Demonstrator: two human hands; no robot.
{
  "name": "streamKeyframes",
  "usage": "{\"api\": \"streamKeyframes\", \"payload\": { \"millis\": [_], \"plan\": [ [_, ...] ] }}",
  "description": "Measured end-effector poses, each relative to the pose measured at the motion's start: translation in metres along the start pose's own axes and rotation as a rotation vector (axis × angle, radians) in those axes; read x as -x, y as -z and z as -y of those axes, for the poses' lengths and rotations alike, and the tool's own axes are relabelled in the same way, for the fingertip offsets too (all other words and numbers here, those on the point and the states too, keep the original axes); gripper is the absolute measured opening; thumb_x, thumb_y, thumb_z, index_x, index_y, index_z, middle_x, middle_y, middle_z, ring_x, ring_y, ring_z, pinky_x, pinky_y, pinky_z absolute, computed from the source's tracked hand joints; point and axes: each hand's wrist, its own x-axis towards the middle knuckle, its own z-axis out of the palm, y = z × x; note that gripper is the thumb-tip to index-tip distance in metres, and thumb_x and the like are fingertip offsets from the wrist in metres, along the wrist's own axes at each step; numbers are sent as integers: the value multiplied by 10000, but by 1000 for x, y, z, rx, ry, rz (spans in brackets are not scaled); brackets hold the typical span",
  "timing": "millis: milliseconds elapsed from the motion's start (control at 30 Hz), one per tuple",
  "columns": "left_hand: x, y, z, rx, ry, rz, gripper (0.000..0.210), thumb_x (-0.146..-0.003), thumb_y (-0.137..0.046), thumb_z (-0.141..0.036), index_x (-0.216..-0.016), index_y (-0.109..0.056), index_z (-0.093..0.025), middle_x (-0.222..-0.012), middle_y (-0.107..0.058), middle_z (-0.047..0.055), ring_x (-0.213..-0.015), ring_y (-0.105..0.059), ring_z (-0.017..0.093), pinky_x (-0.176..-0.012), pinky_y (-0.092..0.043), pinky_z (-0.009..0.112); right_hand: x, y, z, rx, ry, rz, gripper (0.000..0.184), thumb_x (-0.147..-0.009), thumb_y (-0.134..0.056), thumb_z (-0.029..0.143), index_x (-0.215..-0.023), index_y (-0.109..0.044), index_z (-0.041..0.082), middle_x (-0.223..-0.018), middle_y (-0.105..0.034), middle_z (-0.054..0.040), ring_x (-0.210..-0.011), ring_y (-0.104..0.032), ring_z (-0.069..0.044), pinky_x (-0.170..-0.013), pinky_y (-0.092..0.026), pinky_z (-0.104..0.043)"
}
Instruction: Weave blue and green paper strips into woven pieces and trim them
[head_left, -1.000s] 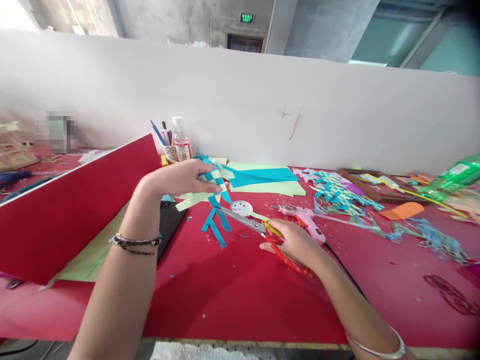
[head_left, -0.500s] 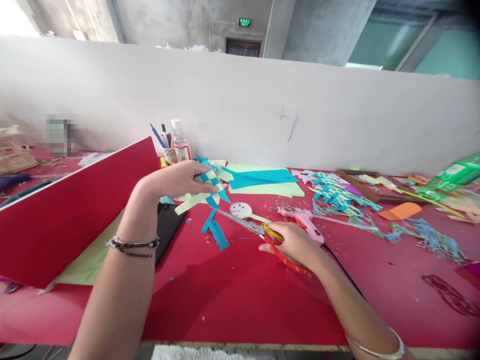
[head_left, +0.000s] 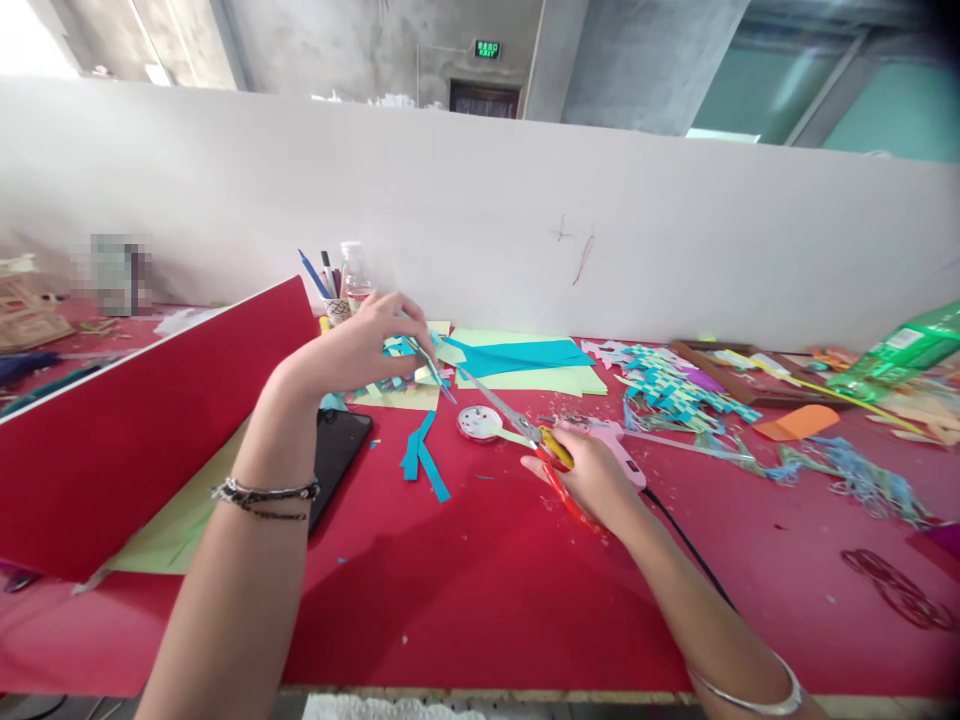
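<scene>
My left hand (head_left: 375, 338) pinches a small woven piece of blue and pale-yellow paper strips (head_left: 433, 370), now turned almost edge-on, above the scraps at the back. In my right hand (head_left: 596, 478) is a pair of scissors (head_left: 517, 422) with red and yellow handles. Their blades point up and left, with the tips close to the woven piece but seemingly apart from it. Beneath them lies a round white dish (head_left: 480, 424) with dark specks. Loose blue paper strips (head_left: 432, 472) rest on the red tabletop (head_left: 480, 590) between my arms.
A pink glue gun (head_left: 624, 456) lies behind my right hand, its black cord trailing right. Beside my left forearm is a black phone (head_left: 343, 455) and a raised red board (head_left: 165, 430). Woven scraps (head_left: 675, 390), an orange piece (head_left: 801, 422) and a green bottle (head_left: 904, 350) are on the right.
My left hand has lifted slightly and turned the woven piece from face-on to nearly edge-on. The scissors have swung upward, their tips rising toward it.
</scene>
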Motion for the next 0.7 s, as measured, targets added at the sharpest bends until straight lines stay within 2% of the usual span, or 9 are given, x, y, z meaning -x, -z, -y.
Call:
{"api": "streamKeyframes", "payload": {
  "millis": [67, 300, 500, 600, 700],
  "plan": [
    [-1, -1, 1, -23, -18, -62, 216, -741, -481, -334, -815, -639, -206, -1003, -478, 46, -966, -436, 178, -840, -356, 282, -1, -1, -1, -38, -10, -31, 304, -710, -503, 487, -633, -452, 197, -575, -517, 2, -525, -446, -131, -504, -294, -228],
    [0, 2, -4, 93, 7, -16, 251, -758, -410, -253, -884, -618, -190, -852, -560, 18, -748, -500, 119, -675, -400, 227, 0, -2, -3, -183, -38, -136, 301, -733, -488, 475, -637, -435, 195, -559, -449, 30, -538, -398, -119, -511, -298, -224],
    [2, 2, -11, 193, 9, -181, 434, -793, -407, -389, -1167, -432, -170, -876, -545, 35, -727, -493, 123, -641, -402, 235, 0, -6, -3, -305, 2, -177, 312, -737, -491, 463, -616, -395, 191, -568, -410, 37, -537, -371, -106, -503, -291, -217],
    [1, -1, -9, 153, 37, -234, 446, -779, -448, -328, -1195, -387, -179, -884, -541, 33, -729, -494, 119, -645, -403, 236, 0, -8, -3, -324, 17, -184, 308, -730, -507, 451, -617, -382, 193, -572, -397, 42, -537, -367, -104, -508, -296, -219],
    [0, -3, -2, 102, 87, -231, 426, -775, -428, -242, -1195, -386, -190, -909, -553, 33, -777, -505, 129, -690, -412, 257, 0, -8, -2, -327, 26, -146, 299, -718, -527, 436, -621, -377, 196, -565, -388, 46, -532, -362, -102, -507, -297, -220]
  ]
}}
